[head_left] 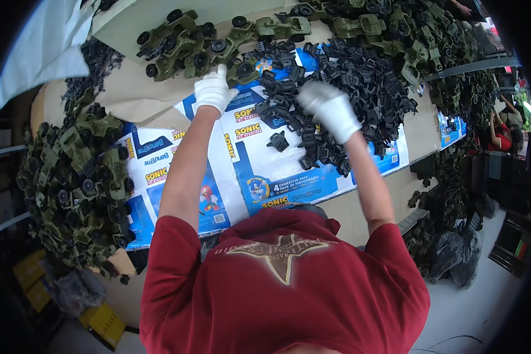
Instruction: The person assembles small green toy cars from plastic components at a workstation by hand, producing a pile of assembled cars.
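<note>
Nearest the lens: the wearer's dark red shirt (283,289), a star-shaped print on the chest, filling the lower middle of my head view. Both forearms reach up from it over a work table.

Left hand (212,93), white-gloved: beside the near edge of a group of green toy vehicles (180,44), one finger extended upward, another digit out to the right. I cannot tell whether the fingertip touches the vehicle (242,69) just beyond it, nor whether the curled fingers hold anything.

Right hand (330,110), also white-gloved: over the left part of a heap of small black parts (366,88). It is motion-blurred; I cannot tell whether it is open, closed or gripping a part.

Positions: the black parts lie spread right of centre, on blue-and-white printed cardboard (212,141). One black piece (278,141) lies just left of the heap's lower portion. I log more green vehicles along the far side, a dense pile (82,183) at the table's left end, and another pile (428,50) at upper right.

Surroundings: white sheeting (47,53) at upper left; a yellow crate (103,323) low on the left; dark plastic bags (457,253) on the floor at right; a person in red (501,140) at far right.
</note>
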`<control>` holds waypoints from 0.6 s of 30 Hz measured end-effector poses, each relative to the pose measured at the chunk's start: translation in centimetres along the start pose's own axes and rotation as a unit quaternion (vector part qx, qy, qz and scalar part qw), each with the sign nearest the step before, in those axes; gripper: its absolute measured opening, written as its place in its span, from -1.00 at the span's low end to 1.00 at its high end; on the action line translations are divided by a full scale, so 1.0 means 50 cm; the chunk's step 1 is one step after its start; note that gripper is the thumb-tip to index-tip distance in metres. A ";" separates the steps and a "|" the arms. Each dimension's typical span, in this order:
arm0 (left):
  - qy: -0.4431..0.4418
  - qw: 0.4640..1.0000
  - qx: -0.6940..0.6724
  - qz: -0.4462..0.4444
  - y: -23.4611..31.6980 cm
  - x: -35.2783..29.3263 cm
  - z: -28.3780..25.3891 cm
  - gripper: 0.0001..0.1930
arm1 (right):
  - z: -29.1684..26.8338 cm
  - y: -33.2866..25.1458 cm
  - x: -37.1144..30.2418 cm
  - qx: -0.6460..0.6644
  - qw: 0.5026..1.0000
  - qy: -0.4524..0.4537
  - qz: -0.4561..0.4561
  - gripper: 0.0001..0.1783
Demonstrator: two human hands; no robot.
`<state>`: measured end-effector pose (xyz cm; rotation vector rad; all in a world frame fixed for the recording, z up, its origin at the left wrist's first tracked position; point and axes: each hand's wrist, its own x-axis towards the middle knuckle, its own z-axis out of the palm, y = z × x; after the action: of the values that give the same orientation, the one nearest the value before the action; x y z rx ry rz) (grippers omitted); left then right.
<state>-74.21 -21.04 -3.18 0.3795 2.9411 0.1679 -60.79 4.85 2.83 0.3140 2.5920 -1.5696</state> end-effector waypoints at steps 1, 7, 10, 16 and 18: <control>0.040 0.998 0.036 0.023 -0.015 0.011 0.024 -0.43 | 0.070 0.035 -0.021 -0.101 0.994 -0.036 0.028 -0.42; -0.168 0.906 -0.388 0.002 -0.107 -0.071 0.112 -0.57 | 0.258 0.173 -0.106 -0.385 0.917 -0.105 0.023 -0.25; -0.269 0.637 -0.706 -0.150 -0.145 -0.211 0.178 -0.71 | 0.245 0.154 -0.109 -0.339 0.930 -0.135 0.047 -0.34; -0.383 0.821 -0.423 -0.023 -0.226 -0.339 0.155 -0.61 | 0.232 0.208 -0.127 0.311 0.894 -0.215 0.241 -0.57; -0.392 0.887 -0.245 -0.004 -0.192 -0.333 0.094 -0.60 | 0.236 0.188 -0.147 0.387 0.857 -0.203 0.275 -0.56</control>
<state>-59.78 -34.21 -6.48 0.2658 2.0078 0.5863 -51.80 -2.27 -9.41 0.6211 1.2938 -2.0480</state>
